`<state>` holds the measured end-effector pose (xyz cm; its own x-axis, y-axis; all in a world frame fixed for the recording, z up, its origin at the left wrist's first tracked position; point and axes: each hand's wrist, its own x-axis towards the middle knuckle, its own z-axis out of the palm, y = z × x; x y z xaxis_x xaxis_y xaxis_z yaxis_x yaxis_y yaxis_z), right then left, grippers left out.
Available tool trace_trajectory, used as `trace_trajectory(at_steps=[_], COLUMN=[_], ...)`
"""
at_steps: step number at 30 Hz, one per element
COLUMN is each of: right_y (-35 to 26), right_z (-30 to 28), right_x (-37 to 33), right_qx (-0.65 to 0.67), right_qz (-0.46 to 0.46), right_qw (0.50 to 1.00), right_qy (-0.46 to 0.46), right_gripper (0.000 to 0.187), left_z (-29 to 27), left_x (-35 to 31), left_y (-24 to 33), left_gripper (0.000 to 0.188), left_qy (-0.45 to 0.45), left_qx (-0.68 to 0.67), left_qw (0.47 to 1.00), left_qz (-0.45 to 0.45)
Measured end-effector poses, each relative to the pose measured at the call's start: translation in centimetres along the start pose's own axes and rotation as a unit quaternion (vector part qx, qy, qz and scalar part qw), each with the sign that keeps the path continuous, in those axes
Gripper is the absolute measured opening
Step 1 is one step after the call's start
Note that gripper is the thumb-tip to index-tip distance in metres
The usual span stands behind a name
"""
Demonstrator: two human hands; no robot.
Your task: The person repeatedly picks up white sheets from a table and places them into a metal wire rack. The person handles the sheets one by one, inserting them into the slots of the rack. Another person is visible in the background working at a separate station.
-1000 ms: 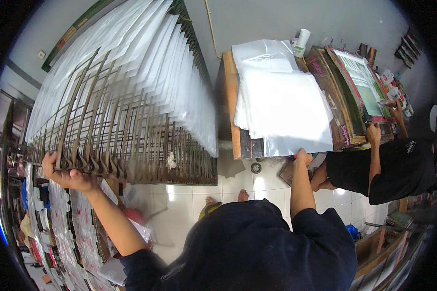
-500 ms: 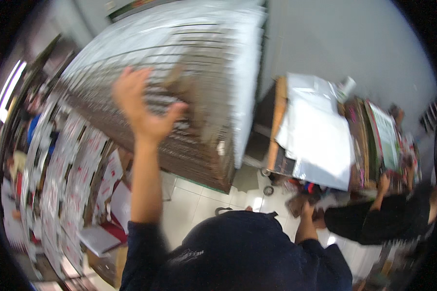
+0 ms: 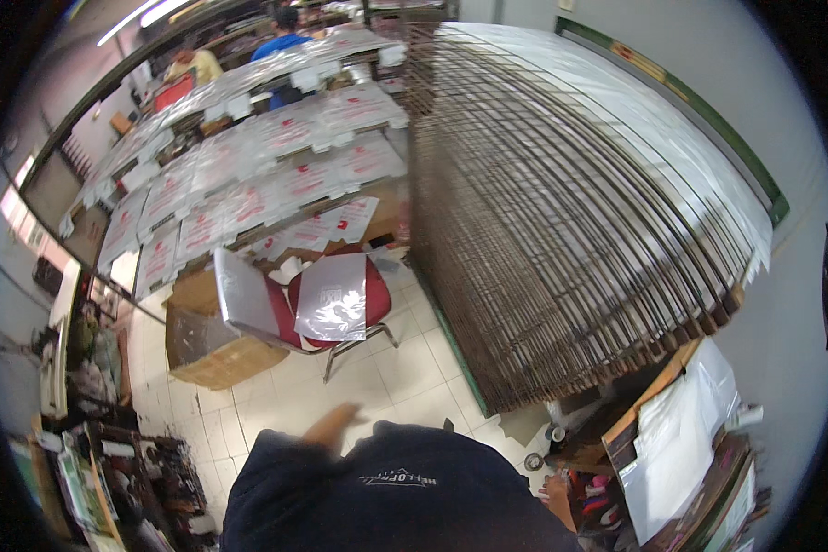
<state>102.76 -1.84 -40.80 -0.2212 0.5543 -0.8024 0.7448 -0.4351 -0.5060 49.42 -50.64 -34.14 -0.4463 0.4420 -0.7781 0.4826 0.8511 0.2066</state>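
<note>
Head view: left hand (image 3: pixel 338 425) blurred, partly hidden by dark shirt (image 3: pixel 396 511); finger spread can't tell, no held item visible. Right hand (image 3: pixel 557 497) small in view; opening can't tell, nothing seen in grip. One red chair (image 3: pixel 378 296) ahead of left hand, apart, one clear sheet (image 3: pixel 333 299) on seat. One carton (image 3: pixel 225 363) ahead-left of same hand. One wire rack (image 3: pixel 543 276) ahead of right hand, racked sheets (image 3: pixel 676 133) overlapped, uncountable. One white stack (image 3: pixel 667 451) right of right hand.
</note>
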Motion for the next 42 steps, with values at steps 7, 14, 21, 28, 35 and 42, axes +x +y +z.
trace_trajectory(at_steps=[7, 14, 21, 28, 35, 42], right_y=[-15.3, -25.6, -43.7, -54.6, -55.3, -56.1], right_z=[5.5, 17.3, 21.3, 14.3, 1.9, -0.3], right_x=[-2.9, -4.1, -20.9, -34.6, -39.2, -40.6], right_qx=[-0.065, -0.276, -0.185, -0.064, -0.164, -0.156], right_qz=[-0.018, -0.189, -0.592, -0.748, -0.525, -0.612], right_qw=[0.997, 0.941, 0.779, 0.383, 0.164, 0.223], right_qy=[0.035, -0.05, 0.088, 0.539, 0.819, 0.742], right_gripper=[0.046, 0.045, 0.028, 0.021, 0.05, 0.051], left_z=[3.5, 8.0, 4.5, 9.6, 6.5, 1.3], left_x=[-16.3, -12.8, -11.0, -11.6, -10.9, -7.5], left_y=[-12.5, -11.5, -4.3, -10.2, -10.6, -6.8], left_gripper=[0.067, 0.067, 0.067, 0.067, 0.065, 0.065], left_qy=[0.225, 0.268, 0.24, 0.238, 0.223, 0.174], left_qx=[-0.343, -0.476, -0.493, -0.456, -0.46, -0.412], left_qw=[0.892, 0.785, 0.826, 0.816, 0.822, 0.883], left_qz=[-0.189, -0.291, -0.131, -0.261, -0.251, -0.143])
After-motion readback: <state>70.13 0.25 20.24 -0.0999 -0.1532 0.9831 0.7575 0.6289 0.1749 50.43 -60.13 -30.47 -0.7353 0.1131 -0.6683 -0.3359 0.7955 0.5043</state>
